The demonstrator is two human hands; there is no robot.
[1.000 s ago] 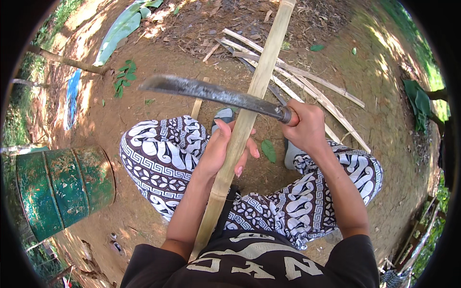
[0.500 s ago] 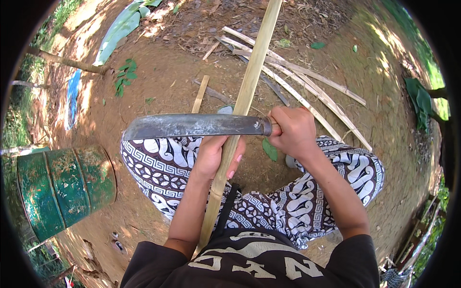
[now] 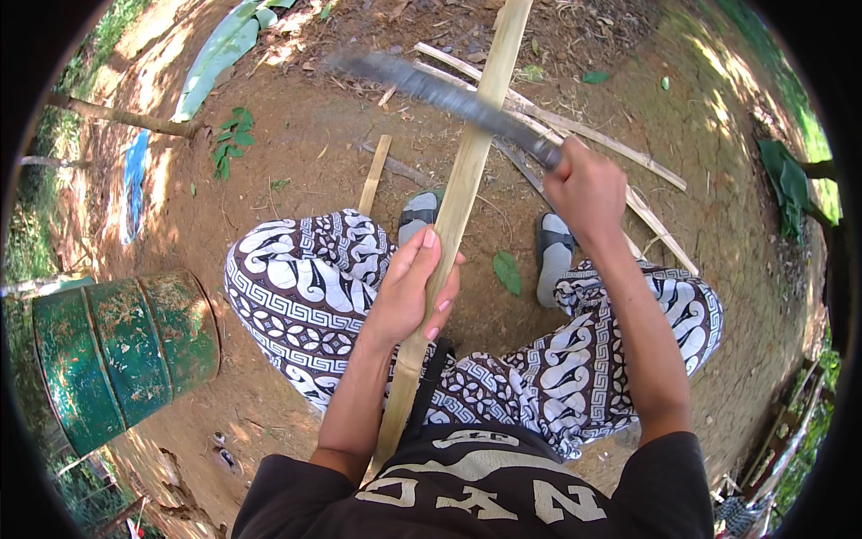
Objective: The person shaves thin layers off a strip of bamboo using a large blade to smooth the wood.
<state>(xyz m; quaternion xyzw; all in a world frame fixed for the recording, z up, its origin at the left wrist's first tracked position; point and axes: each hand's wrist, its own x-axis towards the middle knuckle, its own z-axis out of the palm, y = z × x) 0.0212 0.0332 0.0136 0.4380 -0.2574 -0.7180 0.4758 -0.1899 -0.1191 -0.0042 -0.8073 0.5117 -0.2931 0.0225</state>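
A long pale bamboo strip (image 3: 467,175) runs from my waist up past the top of the picture. My left hand (image 3: 415,289) is wrapped round its lower part, between my knees. In my right hand (image 3: 588,193) is the handle of a machete (image 3: 431,94), with the fingers closed on it. The dark blade is blurred by motion and points to the far left. It crosses over the strip well beyond my left hand; whether its edge touches the strip, I cannot tell.
Several split bamboo strips (image 3: 620,153) lie on the soil at the far right, and a short piece (image 3: 375,175) lies near my left foot. A rusty green drum (image 3: 126,350) stands on the left. A large leaf (image 3: 220,58) lies at the far left.
My right hand has moved away from me and slightly right, carrying the machete farther up the strip. The blade has swung to a slant. My left hand still grips the strip.
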